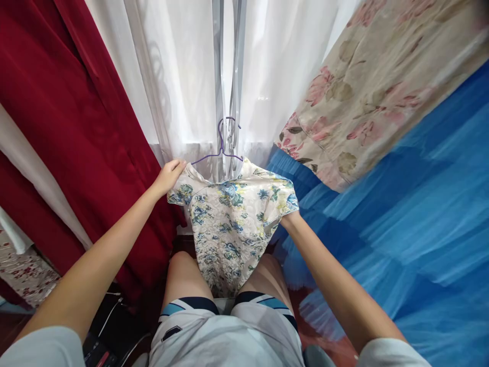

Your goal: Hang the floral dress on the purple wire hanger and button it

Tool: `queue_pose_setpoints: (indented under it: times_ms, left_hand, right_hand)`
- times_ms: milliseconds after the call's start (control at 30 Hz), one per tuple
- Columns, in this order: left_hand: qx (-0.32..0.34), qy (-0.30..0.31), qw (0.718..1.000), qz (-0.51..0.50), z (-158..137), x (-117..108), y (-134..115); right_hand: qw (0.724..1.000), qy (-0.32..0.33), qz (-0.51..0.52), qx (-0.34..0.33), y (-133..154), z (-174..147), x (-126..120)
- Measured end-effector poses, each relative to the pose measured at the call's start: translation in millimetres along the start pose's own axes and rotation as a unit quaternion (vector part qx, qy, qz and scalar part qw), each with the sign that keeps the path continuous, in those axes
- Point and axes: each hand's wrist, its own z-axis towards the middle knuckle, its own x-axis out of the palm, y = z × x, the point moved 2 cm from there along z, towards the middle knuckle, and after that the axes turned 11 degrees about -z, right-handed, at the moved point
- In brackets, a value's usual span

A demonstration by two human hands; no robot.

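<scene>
A short-sleeved floral top (229,224), cream with blue and green flowers, hangs in front of me over my thighs. A purple wire hanger (221,152) sits in its neckline, with its hook end up against grey hanging straps (236,66). My left hand (171,176) is closed on the top's left shoulder, thumb and fingers pinching the cloth. On the other side, my right hand is hidden by the right sleeve (287,200); only the wrist (292,220) shows at the sleeve's opening, so its fingers cannot be seen.
White curtains (290,66) hang straight ahead. Dark red cloth (95,132) is draped on the left. At right hang a beige floral fabric (367,97) and a blue tulle skirt (401,224). A white cable (110,311) and dark objects lie at lower left.
</scene>
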Motion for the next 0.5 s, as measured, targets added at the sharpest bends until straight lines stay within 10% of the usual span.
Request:
queue_pose_setpoints:
  times_ms: [300, 500]
  left_hand:
    - [0.117, -0.05, 0.971, 0.201, -28, -4, -60]
    - [0.115, -0.087, 0.972, 0.184, -16, 7, -56]
  right_hand:
    - [0.971, -0.155, -0.124, -0.132, 66, -29, -6]
    - [0.975, -0.05, -0.14, -0.166, 123, -17, 42]
